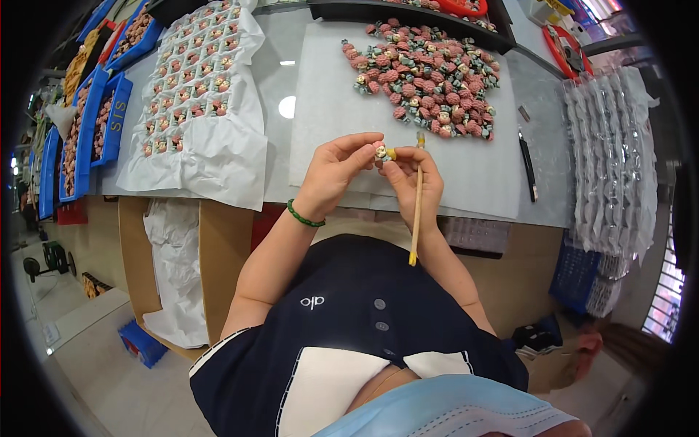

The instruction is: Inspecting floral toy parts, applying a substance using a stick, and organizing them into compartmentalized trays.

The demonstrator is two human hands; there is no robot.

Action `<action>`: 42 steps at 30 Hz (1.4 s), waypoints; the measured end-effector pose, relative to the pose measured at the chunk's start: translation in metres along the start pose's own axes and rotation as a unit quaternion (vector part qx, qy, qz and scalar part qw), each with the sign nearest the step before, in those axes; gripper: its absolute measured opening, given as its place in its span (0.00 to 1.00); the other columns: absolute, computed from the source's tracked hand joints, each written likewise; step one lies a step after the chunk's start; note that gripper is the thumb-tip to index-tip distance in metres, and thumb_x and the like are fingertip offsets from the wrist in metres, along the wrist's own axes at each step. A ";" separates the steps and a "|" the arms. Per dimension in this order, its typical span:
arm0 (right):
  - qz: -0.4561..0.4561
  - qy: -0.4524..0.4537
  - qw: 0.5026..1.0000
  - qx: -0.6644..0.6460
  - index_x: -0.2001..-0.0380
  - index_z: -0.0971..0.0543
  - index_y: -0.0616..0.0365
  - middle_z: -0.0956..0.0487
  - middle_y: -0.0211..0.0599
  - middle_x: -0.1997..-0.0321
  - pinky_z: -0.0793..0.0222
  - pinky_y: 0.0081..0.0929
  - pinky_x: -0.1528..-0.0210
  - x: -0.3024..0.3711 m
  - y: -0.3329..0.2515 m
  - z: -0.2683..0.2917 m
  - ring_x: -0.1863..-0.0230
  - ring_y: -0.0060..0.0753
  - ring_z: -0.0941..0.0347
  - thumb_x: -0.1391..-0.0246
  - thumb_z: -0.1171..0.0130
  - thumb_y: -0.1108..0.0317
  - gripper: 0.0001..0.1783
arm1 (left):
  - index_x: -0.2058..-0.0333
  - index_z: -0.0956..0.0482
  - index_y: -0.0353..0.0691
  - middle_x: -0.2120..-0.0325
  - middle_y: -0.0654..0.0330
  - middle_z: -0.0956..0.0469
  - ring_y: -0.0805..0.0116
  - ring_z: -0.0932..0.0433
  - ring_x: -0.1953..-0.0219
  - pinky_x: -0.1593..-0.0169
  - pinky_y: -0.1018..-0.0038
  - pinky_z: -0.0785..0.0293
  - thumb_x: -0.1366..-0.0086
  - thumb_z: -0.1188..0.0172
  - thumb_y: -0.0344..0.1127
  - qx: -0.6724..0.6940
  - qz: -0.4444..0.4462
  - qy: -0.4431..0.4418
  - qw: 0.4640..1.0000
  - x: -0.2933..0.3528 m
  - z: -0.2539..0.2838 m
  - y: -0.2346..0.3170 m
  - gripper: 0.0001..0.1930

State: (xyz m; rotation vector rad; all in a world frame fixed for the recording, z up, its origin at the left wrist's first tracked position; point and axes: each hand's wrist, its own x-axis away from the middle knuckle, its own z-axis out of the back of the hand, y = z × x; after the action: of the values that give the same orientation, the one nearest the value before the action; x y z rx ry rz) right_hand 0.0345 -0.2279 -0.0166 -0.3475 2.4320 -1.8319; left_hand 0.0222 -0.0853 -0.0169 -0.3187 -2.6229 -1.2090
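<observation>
A tiny painted figurine [380, 149] with a pink top, pale face and grey-blue base is pinched between the fingertips of both hands, above the near edge of a white foam sheet [320, 95]. My left hand [336, 169], with a green bead bracelet [304, 214] at the wrist, is closed on its left side. My right hand [419, 180] closes on the other side, a small yellow bit [392, 154] beside its fingertips. Through the right hand runs a thin wooden stick [416, 222], yellow near both ends. Ahead lies a loose heap of similar figurines [437, 84].
At left, a white partitioned tray [191, 76] holds figurines in rows, with paper [211, 171] under it. Blue bins [109, 120] stand farther left. A black pen-like tool [527, 166] and stacked clear plastic trays [608, 160] are at right. A black tray [331, 10] borders the back.
</observation>
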 end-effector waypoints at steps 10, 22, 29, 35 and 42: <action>0.053 0.036 0.997 0.043 0.65 0.32 0.65 0.27 0.38 0.66 0.31 0.16 0.61 0.001 0.004 0.006 0.65 0.24 0.28 0.56 0.44 0.83 0.13 | 0.54 0.32 0.29 0.61 0.56 0.27 0.71 0.29 0.59 0.53 0.75 0.33 0.39 0.50 0.29 0.043 0.006 0.012 0.999 0.000 -0.003 -0.013 0.15; 0.161 -0.049 0.959 0.226 0.64 0.31 0.64 0.26 0.36 0.65 0.32 0.18 0.61 -0.005 -0.010 0.022 0.65 0.23 0.28 0.55 0.42 0.80 0.13 | 0.57 0.32 0.31 0.63 0.57 0.29 0.70 0.28 0.61 0.55 0.75 0.31 0.42 0.50 0.26 0.079 0.020 0.022 0.996 -0.014 -0.013 0.002 0.13; 0.091 0.038 0.982 0.161 0.65 0.29 0.63 0.25 0.35 0.68 0.33 0.18 0.65 -0.005 -0.009 0.046 0.69 0.21 0.29 0.53 0.43 0.73 0.11 | 0.61 0.27 0.43 0.68 0.59 0.33 0.72 0.31 0.69 0.67 0.76 0.33 0.49 0.47 0.22 -0.539 -0.238 0.038 0.807 -0.064 -0.035 -0.008 0.15; 0.093 0.045 0.980 0.172 0.64 0.30 0.63 0.26 0.36 0.66 0.33 0.16 0.64 -0.003 -0.014 0.054 0.67 0.21 0.30 0.53 0.44 0.76 0.11 | 0.62 0.27 0.41 0.71 0.60 0.32 0.71 0.32 0.73 0.66 0.77 0.33 0.50 0.45 0.23 -0.622 -0.310 0.038 0.718 -0.073 -0.040 -0.009 0.14; 0.190 0.037 0.965 0.176 0.62 0.32 0.63 0.28 0.38 0.61 0.33 0.17 0.59 -0.004 -0.010 0.042 0.60 0.24 0.30 0.55 0.43 0.80 0.15 | 0.66 0.28 0.36 0.75 0.67 0.29 0.80 0.35 0.76 0.71 0.82 0.35 0.40 0.49 0.35 -0.381 -0.087 -0.044 0.920 -0.029 -0.042 0.004 0.08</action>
State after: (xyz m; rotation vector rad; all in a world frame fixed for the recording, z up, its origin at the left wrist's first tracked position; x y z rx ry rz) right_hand 0.0477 -0.2688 -0.0193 0.2028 1.9737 -2.0586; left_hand 0.0558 -0.1178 0.0043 -0.2674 -2.1535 -2.2955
